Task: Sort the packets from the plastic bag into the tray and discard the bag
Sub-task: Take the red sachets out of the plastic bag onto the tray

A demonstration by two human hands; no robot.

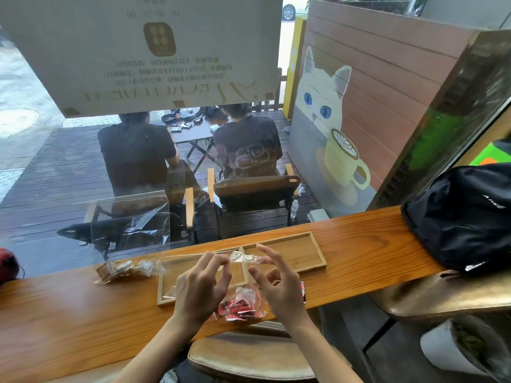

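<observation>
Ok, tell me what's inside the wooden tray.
The wooden tray shows bare wood in both compartments; no packets visible. The left hand, right hand and clear plastic bag cover its middle.

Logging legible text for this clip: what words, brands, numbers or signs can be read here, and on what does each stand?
"SOTA COFFEE", mirrored: on the window poster, seen from behind.
"13158086086", mirrored: same poster, likely a phone number; digits uncertain.
Other poster lines and its emblem: too blurred to read.
White lettering on the black backpack: too small to read.
Large print on a seated person's shirt outside: unreadable.
Red packets in the plastic bag: print too small.
</observation>
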